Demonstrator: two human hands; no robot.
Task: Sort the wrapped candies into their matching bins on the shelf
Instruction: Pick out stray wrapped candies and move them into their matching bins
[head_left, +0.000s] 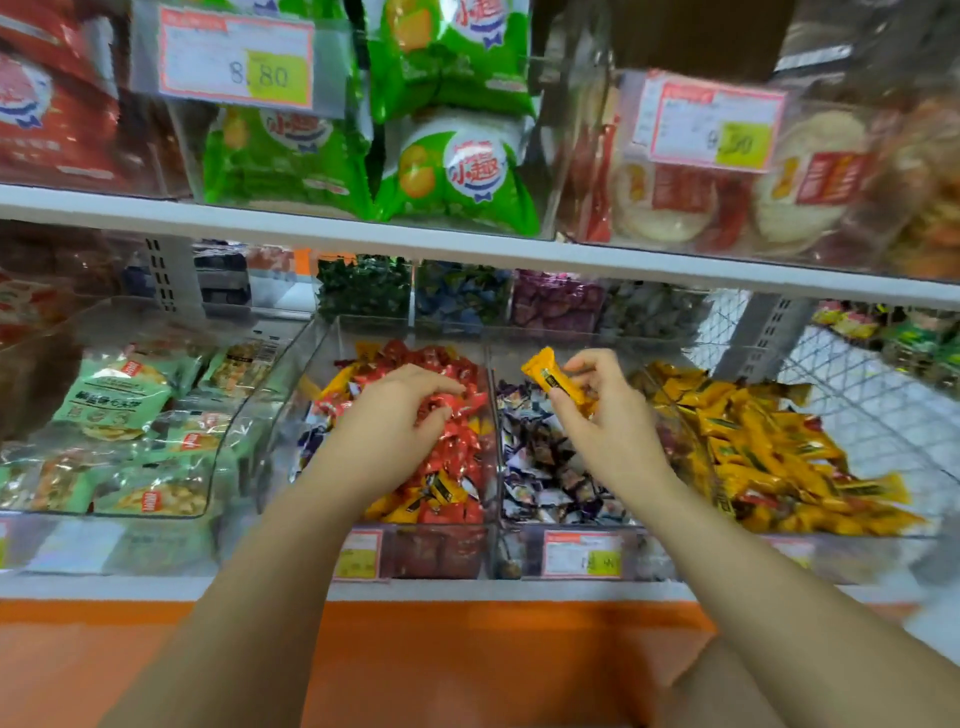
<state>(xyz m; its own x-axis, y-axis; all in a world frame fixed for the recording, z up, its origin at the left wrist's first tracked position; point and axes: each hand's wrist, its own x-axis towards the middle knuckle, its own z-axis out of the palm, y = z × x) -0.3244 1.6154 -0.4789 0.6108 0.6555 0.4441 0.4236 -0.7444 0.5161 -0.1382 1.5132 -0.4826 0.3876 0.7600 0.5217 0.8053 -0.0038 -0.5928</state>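
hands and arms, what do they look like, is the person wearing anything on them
Two bare hands, the left hand and the right hand, on bare forearms. No sleeve, cuff or glove shows up to the bottom edge of the head view. No watch, bracelet or ring is visible on either wrist or hand.

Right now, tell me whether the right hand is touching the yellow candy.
Touching. The head view shows the right hand pinching the yellow candy between thumb and fingers, lifted over the middle bin of purple-and-white candies.
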